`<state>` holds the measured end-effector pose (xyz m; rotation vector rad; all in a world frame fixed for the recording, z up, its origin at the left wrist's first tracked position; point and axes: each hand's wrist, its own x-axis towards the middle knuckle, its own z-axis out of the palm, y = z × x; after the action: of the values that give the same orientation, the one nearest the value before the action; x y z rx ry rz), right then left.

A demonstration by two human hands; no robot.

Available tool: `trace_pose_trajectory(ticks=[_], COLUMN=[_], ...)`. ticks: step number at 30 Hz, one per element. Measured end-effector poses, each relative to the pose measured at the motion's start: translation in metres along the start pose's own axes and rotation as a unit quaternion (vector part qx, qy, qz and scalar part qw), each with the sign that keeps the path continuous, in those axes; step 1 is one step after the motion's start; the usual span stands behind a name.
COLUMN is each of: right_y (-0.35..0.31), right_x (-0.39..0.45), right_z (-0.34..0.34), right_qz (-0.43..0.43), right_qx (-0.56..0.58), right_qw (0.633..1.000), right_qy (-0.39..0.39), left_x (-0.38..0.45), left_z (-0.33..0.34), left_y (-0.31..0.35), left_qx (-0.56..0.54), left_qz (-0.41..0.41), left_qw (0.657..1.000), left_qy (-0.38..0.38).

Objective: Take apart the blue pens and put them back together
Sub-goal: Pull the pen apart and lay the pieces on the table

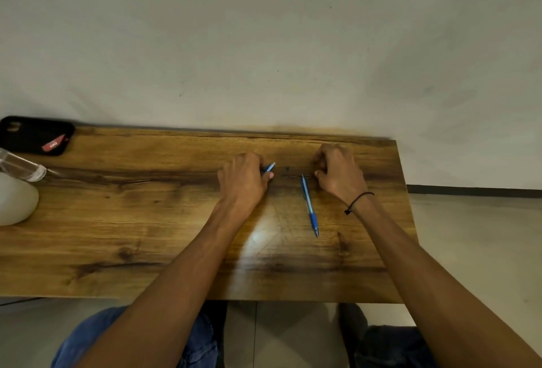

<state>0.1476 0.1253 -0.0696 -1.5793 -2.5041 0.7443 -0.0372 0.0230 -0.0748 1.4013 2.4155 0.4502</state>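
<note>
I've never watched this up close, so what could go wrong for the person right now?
The left hand covers most of its blue pen part, so a small piece could slip out unseen. The whole pen lies loose beside the right hand; a nudge might roll it along the table.

Two blue pens — one (310,206) lying, one (268,167) gripped.

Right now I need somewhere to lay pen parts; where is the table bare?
Bare wood lies between the phone and left hand, and along the near edge of the table. It is crowded between the hands, around the blue pen beside the right hand.
</note>
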Motion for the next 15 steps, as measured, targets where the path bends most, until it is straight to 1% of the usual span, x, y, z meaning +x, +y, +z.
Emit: trace_pose_trajectory(ticks=[4,8,11,15], right_y=[-0.0001,0.0004,0.0017,0.0034], right_x=[-0.0007,-0.0015,0.0006,0.0038], right_z=[0.0005,0.0003,-0.0013,-0.0071], right_qz=[-0.007,-0.003,0.014,0.041], right_qx=[-0.022,-0.021,0.021,0.122], right_qw=[1.000,1.000,1.000,0.991], right_qy=[-0.013,-0.007,0.004,0.020], left_x=[-0.0024,-0.0043,-0.0046,-0.0039], left_z=[0.0033,0.0073,0.0076,0.0054], left_y=[0.0007,0.0023,0.0031,0.0023], left_qx=[0.046,0.053,0.050,0.050], left_qz=[0.010,0.020,0.029,0.029], left_qw=[0.998,0.998,0.998,0.998], left_qy=[0.033,0.037,0.034,0.024])
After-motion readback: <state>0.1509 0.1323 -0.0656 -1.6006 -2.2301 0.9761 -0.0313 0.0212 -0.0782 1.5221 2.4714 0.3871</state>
